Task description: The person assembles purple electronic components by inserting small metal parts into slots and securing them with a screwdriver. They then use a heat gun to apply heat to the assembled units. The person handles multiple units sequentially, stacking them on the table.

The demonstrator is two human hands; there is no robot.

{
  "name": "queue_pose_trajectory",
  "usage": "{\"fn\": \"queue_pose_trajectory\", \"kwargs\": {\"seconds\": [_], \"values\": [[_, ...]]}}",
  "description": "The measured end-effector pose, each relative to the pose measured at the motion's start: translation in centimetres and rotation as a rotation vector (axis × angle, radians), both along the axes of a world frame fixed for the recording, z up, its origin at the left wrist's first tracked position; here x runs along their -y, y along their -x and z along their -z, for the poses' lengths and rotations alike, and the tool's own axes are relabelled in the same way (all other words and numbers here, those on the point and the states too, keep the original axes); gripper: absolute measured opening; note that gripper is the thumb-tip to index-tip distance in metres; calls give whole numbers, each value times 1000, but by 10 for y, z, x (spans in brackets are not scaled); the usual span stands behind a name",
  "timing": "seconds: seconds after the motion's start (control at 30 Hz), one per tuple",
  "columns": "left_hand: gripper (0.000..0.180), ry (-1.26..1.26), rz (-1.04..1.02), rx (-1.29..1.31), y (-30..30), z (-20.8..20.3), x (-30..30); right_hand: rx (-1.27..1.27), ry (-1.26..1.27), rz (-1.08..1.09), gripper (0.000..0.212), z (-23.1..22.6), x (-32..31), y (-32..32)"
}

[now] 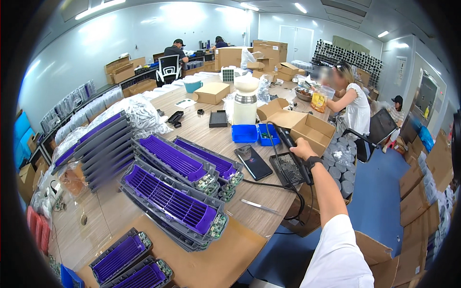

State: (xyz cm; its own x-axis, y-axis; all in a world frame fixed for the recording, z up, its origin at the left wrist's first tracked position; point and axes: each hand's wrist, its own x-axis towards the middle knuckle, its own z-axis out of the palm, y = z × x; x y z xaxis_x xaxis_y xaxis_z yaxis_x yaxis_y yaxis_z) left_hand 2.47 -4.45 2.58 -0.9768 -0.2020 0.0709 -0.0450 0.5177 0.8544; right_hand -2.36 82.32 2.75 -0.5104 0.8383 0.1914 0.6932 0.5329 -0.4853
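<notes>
My right hand (303, 150), with a black watch band at its wrist, reaches out over the table's right edge. Its fingers are closed round a black electric screwdriver (301, 168), long and slim with a cord. Under the tool lies a black perforated tray (284, 170). A dark smartphone (253, 162) rests left of that tray. Nearby are two small blue bins (244, 134) and an open cardboard box (312, 132). Stacks of grey housings with purple slatted insides (168, 197) and green circuit boards at their ends fill the table's middle. My left hand is out of view.
Two more purple housings (120, 258) lie on a cardboard sheet (218, 254) at the near edge. Tweezers (259, 206) lie near the black cable (301, 204). A white-and-steel container (245, 108) stands farther back. A person in white (357, 105) sits at the right; others sit farther off.
</notes>
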Motion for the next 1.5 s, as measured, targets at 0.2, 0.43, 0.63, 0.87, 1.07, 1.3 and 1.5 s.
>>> {"fn": "queue_pose_trajectory", "kwargs": {"seconds": [0.2,0.43,0.63,0.87,1.07,1.3,1.5], "values": [[41,-19,14,-9,0,0,2,-279,-176,-120,38,-29,28,-25],[38,-56,36,-54,0,-1,1,-867,-355,-239,57,-90,145,-106],[37,-133,57,-69,3,7,4,-1219,-452,-405,45,-117,238,-162],[41,-277,117,-151,18,42,38,-1566,-246,-763,73,-151,331,-139],[38,-325,114,-124,16,35,25,-1633,236,-1223,63,-159,426,-114],[34,-467,131,-220,2,36,31,-1404,637,-1671,70,-150,565,-56],[34,-399,127,-250,7,34,29,-1329,809,-1910,56,-156,631,-26]]}}
